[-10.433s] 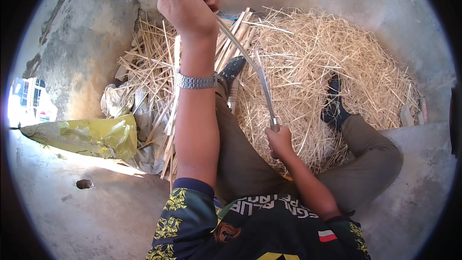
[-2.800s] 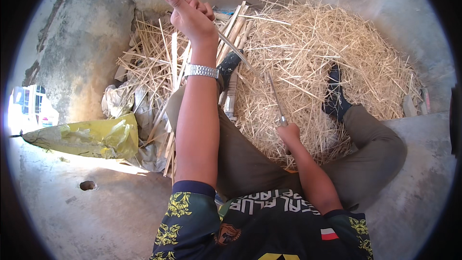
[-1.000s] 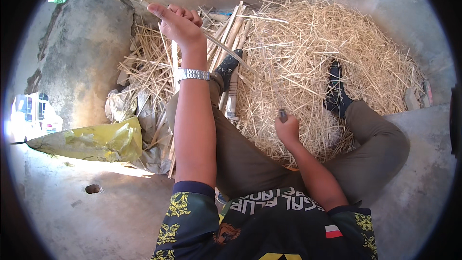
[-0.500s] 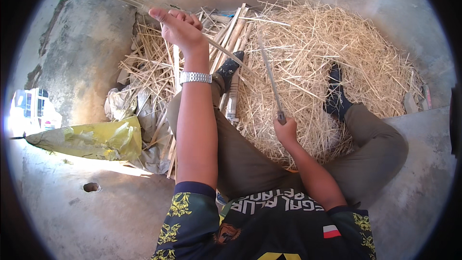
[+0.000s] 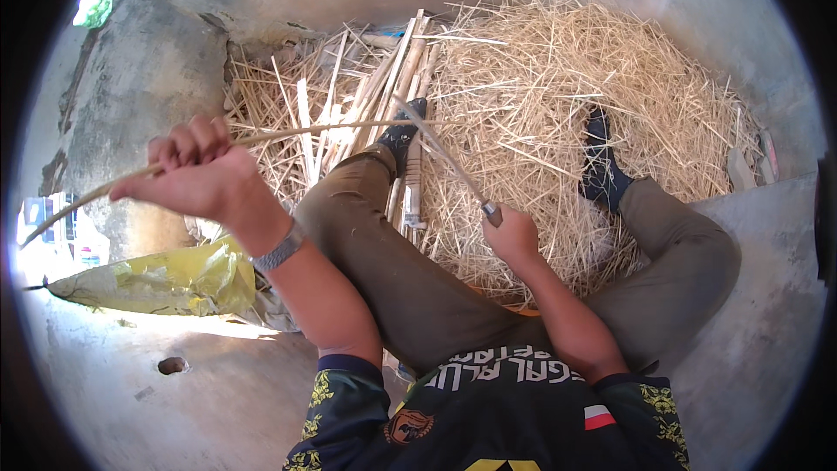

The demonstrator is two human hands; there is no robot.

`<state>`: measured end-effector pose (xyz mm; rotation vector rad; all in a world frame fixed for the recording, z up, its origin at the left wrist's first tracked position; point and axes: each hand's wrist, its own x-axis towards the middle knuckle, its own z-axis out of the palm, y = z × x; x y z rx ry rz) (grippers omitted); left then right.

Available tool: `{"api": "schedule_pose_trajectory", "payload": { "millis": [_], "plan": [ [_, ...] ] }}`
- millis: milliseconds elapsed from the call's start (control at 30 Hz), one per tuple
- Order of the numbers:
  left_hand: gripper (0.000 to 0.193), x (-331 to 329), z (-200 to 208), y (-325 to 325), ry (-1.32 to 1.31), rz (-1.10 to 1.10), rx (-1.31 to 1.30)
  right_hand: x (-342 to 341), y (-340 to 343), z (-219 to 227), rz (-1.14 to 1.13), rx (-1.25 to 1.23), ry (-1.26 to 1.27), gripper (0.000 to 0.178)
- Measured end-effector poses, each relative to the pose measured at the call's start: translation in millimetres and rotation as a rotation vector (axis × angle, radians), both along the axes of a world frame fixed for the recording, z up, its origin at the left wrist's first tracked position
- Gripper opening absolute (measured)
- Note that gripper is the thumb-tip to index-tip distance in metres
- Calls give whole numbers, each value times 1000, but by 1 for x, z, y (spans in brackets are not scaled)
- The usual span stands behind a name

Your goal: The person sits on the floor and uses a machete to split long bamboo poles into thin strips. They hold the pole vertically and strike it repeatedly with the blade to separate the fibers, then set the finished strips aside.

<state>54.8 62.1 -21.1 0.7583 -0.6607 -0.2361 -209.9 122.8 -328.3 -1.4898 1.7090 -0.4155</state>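
Note:
A long, thin bamboo strip (image 5: 323, 128) runs through the closed fingers of my left hand (image 5: 205, 176), at the left. One end bends down toward the left rim, and the other tapers off over the straw-coloured shavings. My right hand (image 5: 514, 235), lower and near the middle, grips the handle of a knife (image 5: 449, 157). Its narrow blade points up and to the left, its tip close to the strip; whether the two touch I cannot tell.
A broad pile of pale shavings (image 5: 558, 78) lies between and beyond my legs. Split bamboo pieces (image 5: 410, 61) lie left of it. A yellow plastic sack (image 5: 174, 275) sits at the left, near a round hole (image 5: 172, 365). Concrete walls (image 5: 166, 61) stand around.
My left hand has come down and to the left with the strip, which now lies flatter. The knife has tilted further left; my right hand has shifted slightly.

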Motion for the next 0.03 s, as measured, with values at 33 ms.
{"api": "schedule_pose_trajectory", "payload": {
  "millis": [33],
  "plan": [
    [73,16,2,5,7,-30,-1,2,-1,11,41,-48,-10,30]
  ]
}}
